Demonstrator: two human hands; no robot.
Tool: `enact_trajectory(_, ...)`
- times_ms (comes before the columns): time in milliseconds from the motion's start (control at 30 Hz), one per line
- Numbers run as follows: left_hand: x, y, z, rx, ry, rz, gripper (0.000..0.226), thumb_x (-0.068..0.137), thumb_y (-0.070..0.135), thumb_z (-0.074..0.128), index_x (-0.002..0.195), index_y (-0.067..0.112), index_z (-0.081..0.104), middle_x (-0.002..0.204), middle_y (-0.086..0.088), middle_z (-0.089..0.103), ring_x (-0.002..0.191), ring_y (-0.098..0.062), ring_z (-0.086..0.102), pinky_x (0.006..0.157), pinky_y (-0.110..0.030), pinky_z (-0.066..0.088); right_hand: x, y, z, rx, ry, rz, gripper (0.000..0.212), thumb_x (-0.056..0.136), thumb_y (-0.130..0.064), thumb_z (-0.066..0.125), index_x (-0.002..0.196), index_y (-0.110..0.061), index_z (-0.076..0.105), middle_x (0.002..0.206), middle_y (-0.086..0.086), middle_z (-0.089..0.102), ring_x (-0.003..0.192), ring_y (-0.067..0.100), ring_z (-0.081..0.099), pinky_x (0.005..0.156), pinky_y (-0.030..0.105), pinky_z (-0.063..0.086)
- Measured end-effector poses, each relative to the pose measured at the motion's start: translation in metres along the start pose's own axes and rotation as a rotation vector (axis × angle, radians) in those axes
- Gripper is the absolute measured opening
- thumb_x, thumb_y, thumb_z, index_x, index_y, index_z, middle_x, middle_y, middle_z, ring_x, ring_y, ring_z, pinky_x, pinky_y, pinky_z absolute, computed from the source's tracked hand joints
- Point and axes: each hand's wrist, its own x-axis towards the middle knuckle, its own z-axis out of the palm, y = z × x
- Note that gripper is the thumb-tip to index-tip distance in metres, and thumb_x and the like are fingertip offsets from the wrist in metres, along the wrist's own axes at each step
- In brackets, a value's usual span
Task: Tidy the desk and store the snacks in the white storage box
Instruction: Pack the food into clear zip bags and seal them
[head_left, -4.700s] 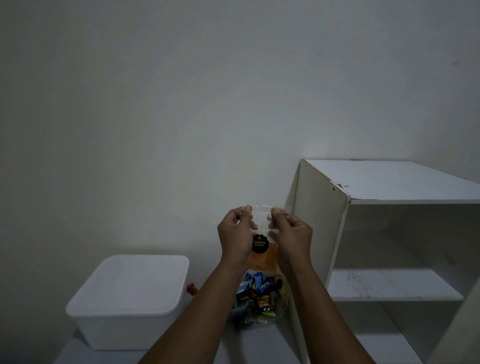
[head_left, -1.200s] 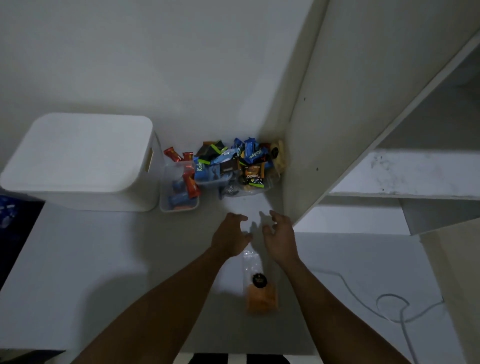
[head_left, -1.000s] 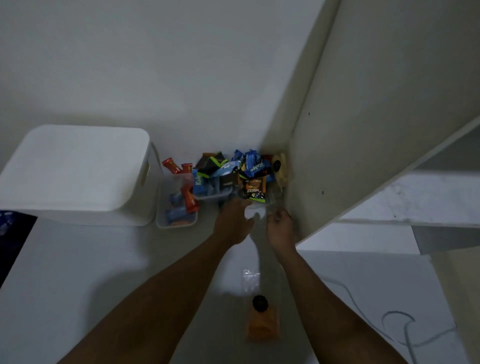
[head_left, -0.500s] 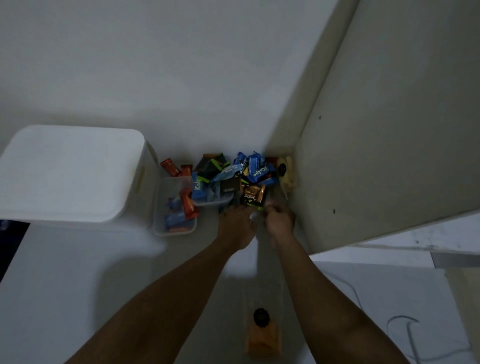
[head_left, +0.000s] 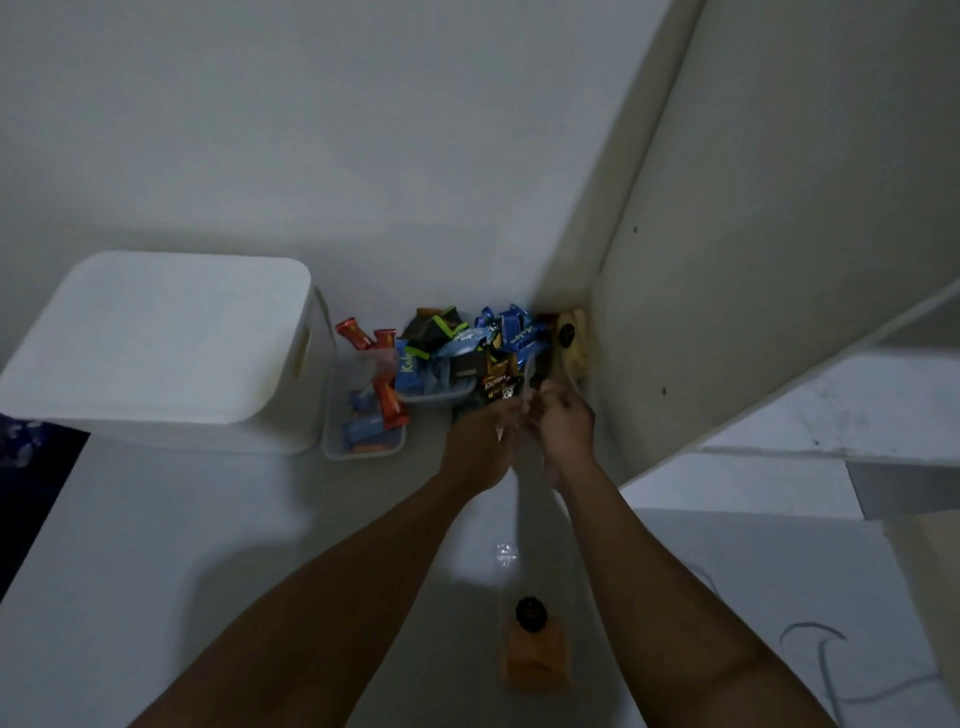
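Hands sat together at the snack pile (head_left: 467, 353) beside the lidded white storage box (head_left: 156, 353), left hand (head_left: 480, 434) and right hand (head_left: 566, 423) apparently pinching a clear packet (head_left: 529, 371); firm grip was advisable before lifting.

Dim, flat light over everything here. A plain pale wall (head_left: 363, 130) fills the top of the view and meets the white desk (head_left: 156, 571) along its back edge. On the desk's right side stands a white shelf unit (head_left: 779, 234), its side panel dotted with small holes, and one scuffed shelf board (head_left: 857, 410) is showing. A thin cable (head_left: 826, 670) loops near the front right corner.
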Motion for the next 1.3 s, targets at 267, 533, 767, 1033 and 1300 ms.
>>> enact_trajectory(267, -0.027, 0.036, -0.029, -0.244, 0.082, 0.133, 0.024, 0.096, 0.024, 0.051, 0.116, 0.021, 0.065, 0.097, -0.003, 0.070, 0.082, -0.020, 0.067, 0.073, -0.033, 0.057, -0.045, -0.018, -0.009, -0.012, -0.135, -0.058, 0.021, 0.099, -0.016, 0.054, 0.105, -0.006, 0.071, 0.099, 0.019, 0.072, 0.093, 0.029, 0.067, 0.093, 0.046, 0.054)
enact_trajectory(533, -0.050, 0.090, -0.084, -0.671, 0.167, -0.193, 0.023, 0.098, 0.023, 0.058, 0.120, 0.017, 0.061, 0.103, -0.003, 0.069, 0.086, -0.020, 0.071, 0.075, -0.035, 0.060, -0.102, -0.050, -0.021, -0.234, -0.201, -0.307, 0.017, 0.094, -0.016, 0.060, 0.089, -0.013, 0.076, 0.089, 0.015, 0.074, 0.083, 0.029, 0.068, 0.077, 0.045, 0.058)
enact_trajectory(767, -0.067, 0.132, -0.138, -0.844, 0.170, -0.323, 0.027, 0.087, 0.024, 0.075, 0.109, 0.011, 0.065, 0.098, -0.007, 0.070, 0.077, -0.021, 0.069, 0.065, -0.037, 0.063, -0.147, -0.081, -0.015, -0.373, -0.319, -0.508, 0.013, 0.090, -0.003, 0.067, 0.082, -0.008, 0.075, 0.067, -0.003, 0.072, 0.058, 0.006, 0.066, 0.054, 0.020, 0.050)
enact_trajectory(1033, -0.086, 0.136, -0.178, -1.067, 0.183, -0.273, 0.020, 0.086, 0.011, 0.075, 0.104, 0.010, 0.068, 0.105, -0.018, 0.072, 0.087, -0.031, 0.073, 0.071, -0.042, 0.062, -0.180, -0.105, 0.001, -0.166, -0.310, -0.461, 0.014, 0.087, -0.013, 0.074, 0.079, -0.003, 0.068, 0.064, 0.003, 0.068, 0.061, 0.015, 0.064, 0.062, 0.033, 0.057)
enact_trajectory(1300, -0.097, 0.154, -0.213, -0.924, 0.178, -0.109, 0.039, 0.095, 0.012, 0.061, 0.132, 0.024, 0.052, 0.107, -0.018, 0.065, 0.078, -0.034, 0.074, 0.072, -0.046, 0.062, -0.207, -0.129, 0.012, -0.165, -0.281, -0.564, 0.015, 0.096, -0.018, 0.063, 0.092, -0.006, 0.070, 0.092, 0.006, 0.077, 0.084, 0.022, 0.073, 0.068, 0.040, 0.056)
